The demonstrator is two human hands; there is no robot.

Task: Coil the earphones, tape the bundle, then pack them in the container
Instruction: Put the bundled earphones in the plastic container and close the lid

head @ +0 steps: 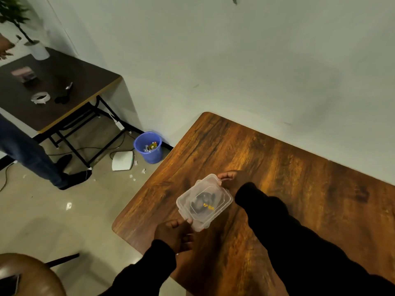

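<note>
Your container, clear plastic with its lid on, sits over the near-left part of the wooden table, held between both of your hands. Whether its base touches the tabletop or rides just above it, you cannot tell from this angle.

Left hand: at the container's near corner, on your side. Thumb and fingertips close on the lid edge and rim there. Black sleeve reaches to the wrist.

Right hand: at the opposite, far corner. Fingers curl over the lid's edge, closed on it; the palm lies behind the box, partly hidden by your sleeve.

So the box spans the gap between your two hands, one corner in each grip, turned diagonal to the table edge.

Inside, through the lid: the earphones, a dark coiled bundle, roughly at the middle of the box. A small yellow patch shows on the bundle's near-right side; too blurred to say what it is.

Beyond your table, on the floor by the wall: a blue bin with scraps in it, a white flat object beside it. Further left, a dark table carrying a tape roll, with a second person's legs standing at its near side.
</note>
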